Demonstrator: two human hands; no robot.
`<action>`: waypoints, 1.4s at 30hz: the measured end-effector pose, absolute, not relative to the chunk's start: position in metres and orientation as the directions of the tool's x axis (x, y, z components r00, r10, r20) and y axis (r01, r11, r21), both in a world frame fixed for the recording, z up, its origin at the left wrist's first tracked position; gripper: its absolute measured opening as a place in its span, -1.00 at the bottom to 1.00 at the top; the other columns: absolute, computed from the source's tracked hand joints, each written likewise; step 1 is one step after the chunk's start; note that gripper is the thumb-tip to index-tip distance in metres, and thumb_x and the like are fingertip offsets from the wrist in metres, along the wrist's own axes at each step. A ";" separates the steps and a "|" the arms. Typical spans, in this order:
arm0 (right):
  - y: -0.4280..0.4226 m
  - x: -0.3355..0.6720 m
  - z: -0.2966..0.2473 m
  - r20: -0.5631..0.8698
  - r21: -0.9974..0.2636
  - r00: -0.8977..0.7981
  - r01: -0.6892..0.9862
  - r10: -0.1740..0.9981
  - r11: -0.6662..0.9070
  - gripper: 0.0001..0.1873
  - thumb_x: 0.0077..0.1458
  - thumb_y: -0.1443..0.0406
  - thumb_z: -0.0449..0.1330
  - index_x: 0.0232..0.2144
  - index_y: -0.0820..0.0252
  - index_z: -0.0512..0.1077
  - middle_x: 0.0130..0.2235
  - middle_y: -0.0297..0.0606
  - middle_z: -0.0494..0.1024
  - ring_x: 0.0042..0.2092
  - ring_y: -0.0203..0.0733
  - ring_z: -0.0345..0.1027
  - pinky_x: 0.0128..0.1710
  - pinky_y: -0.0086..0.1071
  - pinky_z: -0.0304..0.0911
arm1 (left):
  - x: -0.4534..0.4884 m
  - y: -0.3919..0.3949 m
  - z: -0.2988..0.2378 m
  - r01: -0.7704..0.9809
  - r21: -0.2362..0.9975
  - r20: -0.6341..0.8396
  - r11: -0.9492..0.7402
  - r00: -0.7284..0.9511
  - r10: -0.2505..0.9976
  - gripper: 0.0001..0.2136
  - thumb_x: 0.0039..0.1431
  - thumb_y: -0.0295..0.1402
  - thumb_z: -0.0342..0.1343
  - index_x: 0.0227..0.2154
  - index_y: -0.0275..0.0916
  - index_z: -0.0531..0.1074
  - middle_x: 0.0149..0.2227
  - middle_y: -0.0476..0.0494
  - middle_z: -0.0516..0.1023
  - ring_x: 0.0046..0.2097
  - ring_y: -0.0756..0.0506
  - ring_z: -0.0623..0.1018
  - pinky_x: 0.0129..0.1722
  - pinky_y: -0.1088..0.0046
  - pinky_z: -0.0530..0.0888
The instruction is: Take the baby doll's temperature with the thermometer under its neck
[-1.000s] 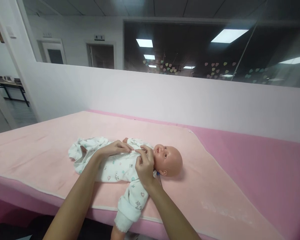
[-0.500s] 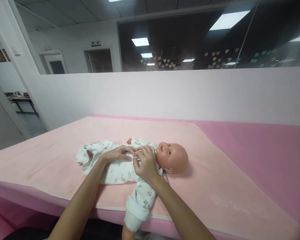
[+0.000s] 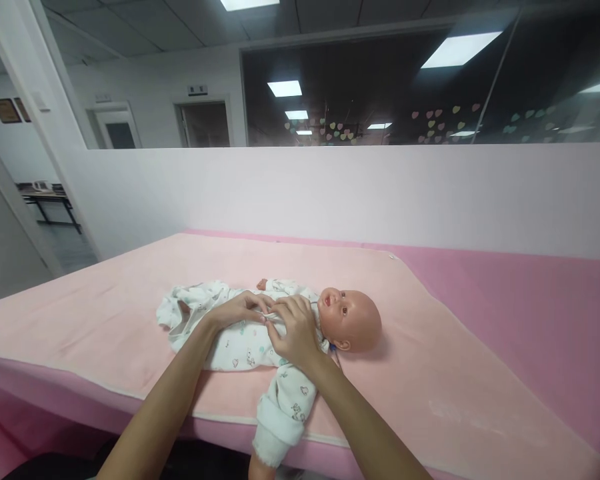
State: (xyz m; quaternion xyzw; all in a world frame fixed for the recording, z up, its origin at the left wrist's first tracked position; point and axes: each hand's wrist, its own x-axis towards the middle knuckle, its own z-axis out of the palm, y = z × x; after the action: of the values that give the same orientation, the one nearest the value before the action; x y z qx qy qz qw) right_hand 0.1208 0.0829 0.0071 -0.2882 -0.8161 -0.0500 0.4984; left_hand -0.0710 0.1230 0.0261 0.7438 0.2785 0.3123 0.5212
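Well, a baby doll [image 3: 354, 321] lies on its back on a pale pink blanket [image 3: 105, 313], near the front edge of it, with the bare head to the person's right and the legs to the left. The doll wears a white suit [image 3: 240, 348] with small printed pictures. One sleeve [image 3: 284, 408] of the suit hangs down over the near edge of the blanket.

Both hands of the person are on the chest of the doll, and they meet there, fingertips almost touching. The right hand [image 3: 295, 330] is curled, just beside the chin of the doll, and its fingers are pressed together and pinch the front edge of the suit. The left hand [image 3: 237, 309] lies flatter on the cloth, with the fingers stretched toward the same place; its thumb is hidden, so I cannot tell if it pinches the cloth or only presses on it.

Under the blanket is a darker pink table cover [image 3: 510, 300]. Behind it stands a low white wall [image 3: 330, 193] with a dark window [image 3: 380, 93] above.
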 end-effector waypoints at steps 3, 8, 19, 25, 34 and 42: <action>0.085 0.120 0.006 0.833 -0.209 -0.347 0.525 0.432 0.825 -0.85 -0.05 0.34 0.15 -0.33 0.14 0.37 -0.21 -0.23 0.43 -0.14 -0.12 0.23 -0.09 -0.21 0.09 | -0.071 0.122 0.026 0.105 0.959 0.143 -0.263 0.620 0.771 -0.91 -0.08 -0.43 0.26 -0.43 -0.26 0.56 -0.10 -0.18 0.53 -0.06 -0.17 0.47 0.02 0.28 0.31; 0.087 0.119 0.003 0.834 -0.223 -0.323 0.543 0.447 0.809 -0.90 -0.01 0.32 0.13 -0.34 0.13 0.36 -0.29 -0.26 0.42 -0.19 -0.15 0.23 -0.14 -0.25 0.10 | -0.070 0.118 0.030 0.129 0.962 0.121 -0.239 0.582 0.804 -0.89 -0.06 -0.41 0.25 -0.41 -0.27 0.58 -0.14 -0.19 0.56 -0.06 -0.19 0.48 0.00 0.29 0.33; 0.089 0.116 -0.001 0.851 -0.231 -0.252 0.608 0.461 0.760 -0.90 -0.02 0.31 0.12 -0.50 0.14 0.24 -0.40 -0.28 0.36 -0.29 -0.17 0.20 -0.26 -0.31 0.10 | -0.072 0.118 0.027 0.181 0.953 0.103 -0.243 0.562 0.821 -0.76 -0.16 -0.37 0.31 -0.34 -0.26 0.57 -0.06 -0.23 0.50 0.00 -0.24 0.45 0.05 0.19 0.32; 0.087 0.118 0.000 0.868 -0.274 -0.222 0.531 0.444 0.802 -0.92 0.00 0.34 0.09 -0.51 0.15 0.26 -0.35 -0.26 0.41 -0.28 -0.18 0.23 -0.23 -0.30 0.13 | -0.070 0.117 0.029 0.181 0.955 0.101 -0.237 0.552 0.828 -0.80 -0.10 -0.36 0.28 -0.34 -0.25 0.58 -0.07 -0.21 0.51 -0.01 -0.22 0.45 0.04 0.22 0.33; 0.084 0.119 0.002 0.890 -0.189 -0.291 0.467 0.352 0.864 -0.88 0.08 0.37 0.04 -0.46 0.17 0.34 -0.36 -0.24 0.44 -0.29 -0.19 0.27 -0.22 -0.26 0.18 | -0.069 0.116 0.029 0.149 0.954 0.134 -0.260 0.564 0.815 -0.86 -0.10 -0.38 0.28 -0.41 -0.28 0.55 -0.13 -0.19 0.53 -0.07 -0.18 0.47 0.00 0.25 0.34; 0.083 0.119 0.003 0.904 -0.237 -0.192 0.517 0.381 0.822 -0.84 0.12 0.35 0.05 -0.48 0.15 0.35 -0.39 -0.25 0.44 -0.29 -0.19 0.27 -0.26 -0.28 0.17 | -0.060 0.114 0.018 0.358 0.819 0.343 -0.449 0.323 0.882 -0.82 -0.09 -0.27 0.27 -0.46 -0.28 0.53 -0.33 -0.14 0.57 -0.20 -0.16 0.50 -0.12 0.35 0.39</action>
State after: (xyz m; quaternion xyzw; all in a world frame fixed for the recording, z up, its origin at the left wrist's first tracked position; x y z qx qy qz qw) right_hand 0.1194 0.0829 0.0026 -0.2918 -0.7697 -0.0604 0.5646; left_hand -0.0605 0.1135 0.0184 0.7472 0.4148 0.4078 0.3216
